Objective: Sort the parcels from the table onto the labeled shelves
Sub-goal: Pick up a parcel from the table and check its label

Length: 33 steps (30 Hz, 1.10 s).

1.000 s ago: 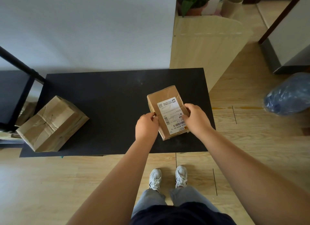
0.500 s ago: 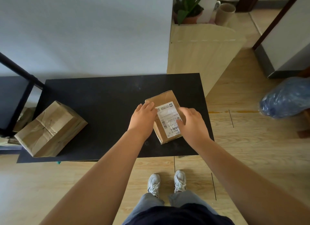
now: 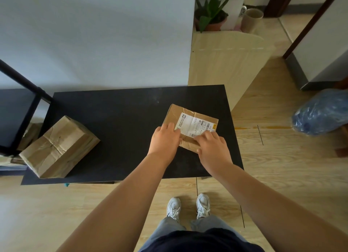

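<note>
A small brown cardboard parcel (image 3: 190, 118) with a white shipping label lies on the right part of the black table (image 3: 120, 120), its label turned sideways. My left hand (image 3: 164, 139) rests on the parcel's near left edge, fingers laid over the top. My right hand (image 3: 211, 148) covers its near right corner, fingertips touching the label. Both hands hold the parcel against the tabletop. A larger taped brown parcel (image 3: 58, 147) sits at the table's left front corner, untouched.
A black metal shelf frame (image 3: 22, 93) stands to the left of the table, with cardboard visible low behind it. A light wooden panel (image 3: 226, 63), a potted plant (image 3: 211, 14) and a blue plastic bag (image 3: 320, 110) lie to the right.
The small parcel has been turned from pointing away from me to lying sideways and set flat on the table. Both hands shifted onto its near edge.
</note>
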Each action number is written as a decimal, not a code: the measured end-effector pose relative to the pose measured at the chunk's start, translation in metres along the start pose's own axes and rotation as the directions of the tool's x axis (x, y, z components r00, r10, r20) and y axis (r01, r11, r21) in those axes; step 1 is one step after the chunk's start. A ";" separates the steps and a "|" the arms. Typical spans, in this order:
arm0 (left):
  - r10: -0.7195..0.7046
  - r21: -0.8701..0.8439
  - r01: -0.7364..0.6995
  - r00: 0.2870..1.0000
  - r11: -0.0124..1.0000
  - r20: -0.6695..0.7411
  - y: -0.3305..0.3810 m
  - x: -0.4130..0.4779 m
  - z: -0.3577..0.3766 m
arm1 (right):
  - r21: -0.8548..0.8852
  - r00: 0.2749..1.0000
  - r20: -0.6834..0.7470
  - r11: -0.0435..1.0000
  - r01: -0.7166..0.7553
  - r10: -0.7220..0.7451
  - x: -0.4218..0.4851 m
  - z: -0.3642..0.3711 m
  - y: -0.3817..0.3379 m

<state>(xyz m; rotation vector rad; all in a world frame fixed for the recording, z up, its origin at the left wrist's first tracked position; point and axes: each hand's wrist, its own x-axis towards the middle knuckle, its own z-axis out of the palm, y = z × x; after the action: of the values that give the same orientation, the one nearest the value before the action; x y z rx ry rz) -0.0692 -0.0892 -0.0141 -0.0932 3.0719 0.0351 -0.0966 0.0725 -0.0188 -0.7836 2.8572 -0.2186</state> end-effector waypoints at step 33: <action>-0.335 -0.219 0.339 0.941 0.915 0.056 0.031 -0.020 0.013 | 0.330 0.945 0.175 0.888 -0.322 0.278 0.000 0.009 0.016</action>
<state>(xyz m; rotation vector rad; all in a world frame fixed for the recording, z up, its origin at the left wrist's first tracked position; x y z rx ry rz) -0.0504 -0.0570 -0.0252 -0.6288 2.9727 0.3639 -0.1023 0.0849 -0.0302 -0.2680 2.6591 -0.5983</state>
